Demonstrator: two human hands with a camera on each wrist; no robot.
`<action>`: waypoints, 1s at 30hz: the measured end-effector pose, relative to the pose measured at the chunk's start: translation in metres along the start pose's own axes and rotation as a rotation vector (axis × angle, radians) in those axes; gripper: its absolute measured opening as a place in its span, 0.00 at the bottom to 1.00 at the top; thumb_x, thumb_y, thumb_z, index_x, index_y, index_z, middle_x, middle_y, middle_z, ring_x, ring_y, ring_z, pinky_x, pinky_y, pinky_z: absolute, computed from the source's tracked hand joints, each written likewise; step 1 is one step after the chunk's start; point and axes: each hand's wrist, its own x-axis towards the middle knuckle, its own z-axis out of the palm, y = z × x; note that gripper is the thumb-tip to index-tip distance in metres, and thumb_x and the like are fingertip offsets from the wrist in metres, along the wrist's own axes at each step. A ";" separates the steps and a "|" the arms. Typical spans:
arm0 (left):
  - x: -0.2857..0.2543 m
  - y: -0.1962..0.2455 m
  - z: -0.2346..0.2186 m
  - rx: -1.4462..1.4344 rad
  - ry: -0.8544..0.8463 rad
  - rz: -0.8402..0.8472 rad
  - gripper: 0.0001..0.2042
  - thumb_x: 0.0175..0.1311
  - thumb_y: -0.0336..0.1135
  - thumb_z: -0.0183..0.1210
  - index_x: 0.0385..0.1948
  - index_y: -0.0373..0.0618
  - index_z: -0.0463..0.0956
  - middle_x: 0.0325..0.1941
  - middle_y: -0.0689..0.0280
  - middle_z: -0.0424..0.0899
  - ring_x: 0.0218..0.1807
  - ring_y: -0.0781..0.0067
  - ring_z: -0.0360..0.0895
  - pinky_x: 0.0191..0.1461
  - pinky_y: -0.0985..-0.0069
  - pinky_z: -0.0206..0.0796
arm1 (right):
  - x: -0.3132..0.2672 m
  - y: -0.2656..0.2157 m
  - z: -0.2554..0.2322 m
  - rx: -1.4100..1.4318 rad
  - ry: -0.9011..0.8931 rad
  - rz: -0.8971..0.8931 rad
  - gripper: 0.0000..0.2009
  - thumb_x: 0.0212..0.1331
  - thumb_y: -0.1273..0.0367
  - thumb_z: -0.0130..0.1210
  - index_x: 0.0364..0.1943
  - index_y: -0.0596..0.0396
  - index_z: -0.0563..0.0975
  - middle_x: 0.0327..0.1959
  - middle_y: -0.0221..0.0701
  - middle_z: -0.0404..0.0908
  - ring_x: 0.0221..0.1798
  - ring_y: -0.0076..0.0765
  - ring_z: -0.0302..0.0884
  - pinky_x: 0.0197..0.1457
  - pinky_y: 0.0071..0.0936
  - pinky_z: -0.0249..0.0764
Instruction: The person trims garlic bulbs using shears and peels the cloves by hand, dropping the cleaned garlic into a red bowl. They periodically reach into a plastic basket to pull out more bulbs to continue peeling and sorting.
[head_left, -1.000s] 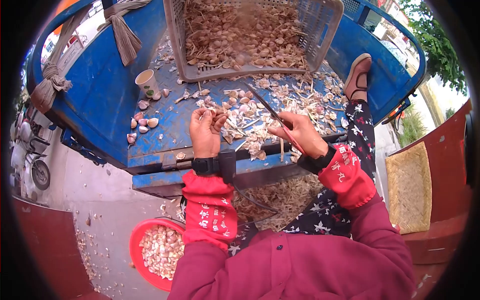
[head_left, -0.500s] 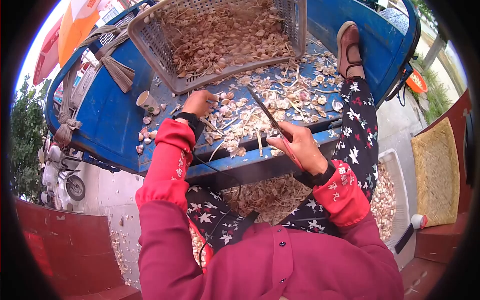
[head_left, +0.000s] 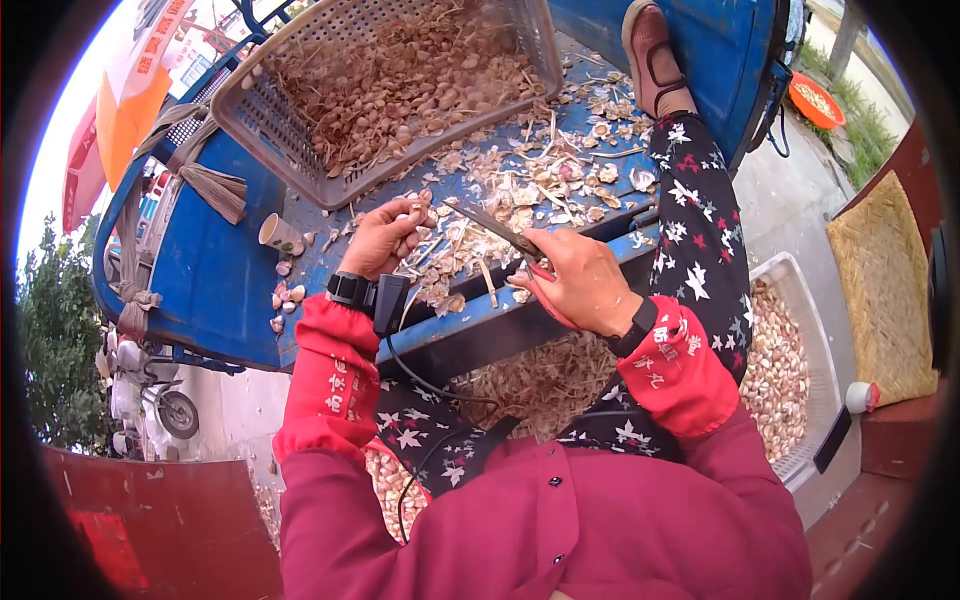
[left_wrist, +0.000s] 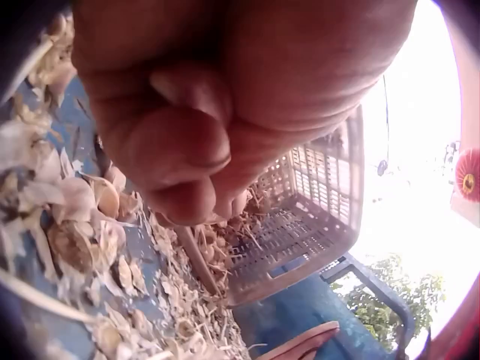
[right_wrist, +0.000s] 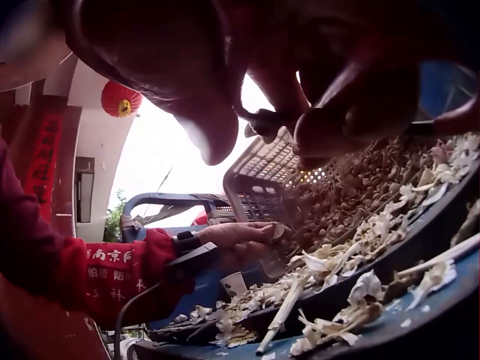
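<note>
In the head view my left hand (head_left: 383,238) is over the blue truck bed, its fingertips pinching a garlic clove (head_left: 424,199). The right wrist view also shows that clove (right_wrist: 279,231) at the fingertips. My right hand (head_left: 588,282) grips scissors (head_left: 492,227) by their red handles, the dark blades pointing toward the left hand. Below and between both hands lie loose garlic skins, stalks and cloves (head_left: 520,190). Curled fingers (left_wrist: 176,142) fill the left wrist view and hide the clove there.
A grey plastic crate (head_left: 345,193) full of garlic leans at the back of the bed. A paper cup (head_left: 279,233) lies tilted at left, near several cloves (head_left: 286,295). A white basket (head_left: 828,385) of cloves stands on the ground at right. A cable (head_left: 425,385) runs from the left wrist.
My left hand reached to the pile beside the crate, then came back with a garlic clove toward the scissors. The scissors' handles are spread wider. The head view has shifted.
</note>
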 end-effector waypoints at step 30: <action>-0.010 -0.013 0.105 -0.603 0.130 0.111 0.10 0.61 0.33 0.49 0.39 0.37 0.70 0.35 0.60 0.75 0.33 0.75 0.73 0.34 0.85 0.69 | -0.012 0.023 0.032 0.900 -0.184 0.798 0.14 0.52 0.59 0.55 0.28 0.56 0.74 0.16 0.28 0.71 0.16 0.24 0.67 0.20 0.19 0.63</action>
